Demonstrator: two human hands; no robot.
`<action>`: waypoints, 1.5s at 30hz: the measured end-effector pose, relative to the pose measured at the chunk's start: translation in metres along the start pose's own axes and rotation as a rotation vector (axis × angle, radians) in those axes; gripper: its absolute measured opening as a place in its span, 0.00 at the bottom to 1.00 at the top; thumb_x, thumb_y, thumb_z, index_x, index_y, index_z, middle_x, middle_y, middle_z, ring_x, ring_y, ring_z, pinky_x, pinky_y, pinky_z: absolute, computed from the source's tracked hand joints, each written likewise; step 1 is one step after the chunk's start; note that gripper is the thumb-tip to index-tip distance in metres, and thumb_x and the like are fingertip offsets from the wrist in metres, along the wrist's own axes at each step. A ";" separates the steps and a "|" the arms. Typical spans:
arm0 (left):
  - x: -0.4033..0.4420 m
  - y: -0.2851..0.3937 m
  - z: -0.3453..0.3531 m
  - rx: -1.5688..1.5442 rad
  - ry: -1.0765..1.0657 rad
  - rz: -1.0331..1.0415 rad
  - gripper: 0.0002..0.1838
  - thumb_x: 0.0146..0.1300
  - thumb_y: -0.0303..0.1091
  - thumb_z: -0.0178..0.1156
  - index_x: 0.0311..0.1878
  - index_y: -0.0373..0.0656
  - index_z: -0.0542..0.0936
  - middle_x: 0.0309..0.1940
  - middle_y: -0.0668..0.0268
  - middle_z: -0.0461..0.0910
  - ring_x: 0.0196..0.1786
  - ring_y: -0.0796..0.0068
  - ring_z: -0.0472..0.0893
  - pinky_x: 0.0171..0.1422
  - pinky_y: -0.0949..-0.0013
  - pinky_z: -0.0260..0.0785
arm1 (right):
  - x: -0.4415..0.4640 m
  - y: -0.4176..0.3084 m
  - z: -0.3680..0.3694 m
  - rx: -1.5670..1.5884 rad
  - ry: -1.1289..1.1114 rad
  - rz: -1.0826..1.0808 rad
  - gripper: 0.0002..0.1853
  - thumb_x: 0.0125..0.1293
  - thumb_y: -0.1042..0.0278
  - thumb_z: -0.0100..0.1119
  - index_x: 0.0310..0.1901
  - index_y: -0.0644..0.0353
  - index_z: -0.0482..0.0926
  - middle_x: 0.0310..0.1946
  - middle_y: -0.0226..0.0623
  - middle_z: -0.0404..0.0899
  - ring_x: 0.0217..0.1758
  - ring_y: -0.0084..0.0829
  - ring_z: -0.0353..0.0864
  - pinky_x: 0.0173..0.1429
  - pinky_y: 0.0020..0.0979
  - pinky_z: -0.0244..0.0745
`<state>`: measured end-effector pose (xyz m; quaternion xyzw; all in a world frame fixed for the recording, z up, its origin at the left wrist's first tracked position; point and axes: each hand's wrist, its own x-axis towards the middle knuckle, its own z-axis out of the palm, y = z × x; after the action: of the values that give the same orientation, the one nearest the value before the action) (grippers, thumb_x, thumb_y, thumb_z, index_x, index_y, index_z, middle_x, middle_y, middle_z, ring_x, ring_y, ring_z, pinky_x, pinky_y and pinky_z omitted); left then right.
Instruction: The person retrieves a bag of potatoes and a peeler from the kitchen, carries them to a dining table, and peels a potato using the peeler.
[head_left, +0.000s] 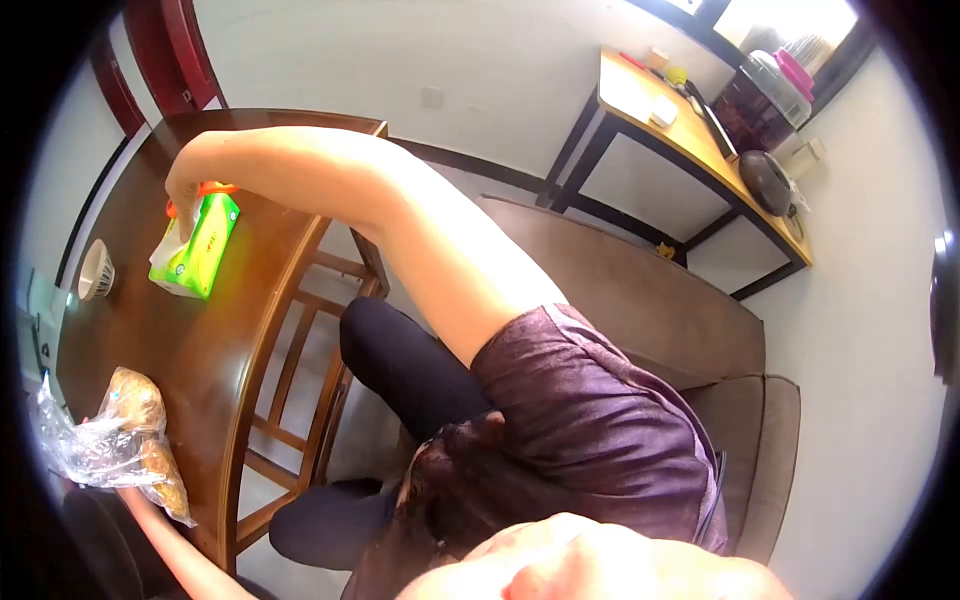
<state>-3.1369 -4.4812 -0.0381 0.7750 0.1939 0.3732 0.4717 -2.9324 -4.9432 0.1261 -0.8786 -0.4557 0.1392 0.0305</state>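
My right hand (182, 205) reaches over the table, its fingers pinched on a white tissue (172, 246) at the top of a green tissue pack (205, 250). An orange object (220, 187) lies beside the pack, partly behind my wrist. At the lower left, my left hand (126, 492) is mostly hidden behind a clear plastic bag (98, 452) and is closed on it. Brown bread-like pieces (138, 400) show through the bag, by the table edge.
A patterned bowl (96, 270) stands on the brown wooden table (200, 350). Below its edge is a wooden frame with bars. A brown sofa (620, 290) lies to the right. Farther back, a side table (675, 125) carries a large jar (765, 100) and a dark round object (765, 182).
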 end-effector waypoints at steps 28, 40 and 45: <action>-0.078 0.086 -0.010 -0.283 0.233 0.113 0.12 0.68 0.29 0.49 0.47 0.36 0.80 0.37 0.66 0.83 0.39 0.77 0.81 0.45 0.71 0.74 | -0.026 -0.036 0.029 -0.298 0.039 -0.147 0.55 0.42 0.51 0.77 0.70 0.55 0.54 0.63 0.48 0.67 0.62 0.48 0.72 0.61 0.44 0.70; -0.073 0.066 -0.012 -0.288 0.126 0.003 0.13 0.65 0.34 0.57 0.47 0.34 0.80 0.37 0.65 0.82 0.42 0.76 0.81 0.47 0.69 0.74 | -0.016 -0.047 0.041 -0.283 0.024 -0.119 0.53 0.41 0.50 0.77 0.67 0.57 0.57 0.54 0.49 0.75 0.58 0.50 0.75 0.59 0.45 0.71; -0.074 0.050 0.008 -0.201 0.020 0.047 0.13 0.65 0.34 0.57 0.47 0.34 0.80 0.38 0.65 0.82 0.42 0.75 0.81 0.47 0.69 0.74 | 0.014 -0.025 0.047 -0.140 0.011 -0.280 0.57 0.35 0.49 0.80 0.69 0.52 0.58 0.56 0.47 0.75 0.62 0.49 0.72 0.62 0.48 0.69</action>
<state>-3.1816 -4.5581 -0.0257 0.7243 0.1419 0.4094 0.5363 -2.9571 -4.9212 0.0823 -0.8073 -0.5821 0.0967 -0.0093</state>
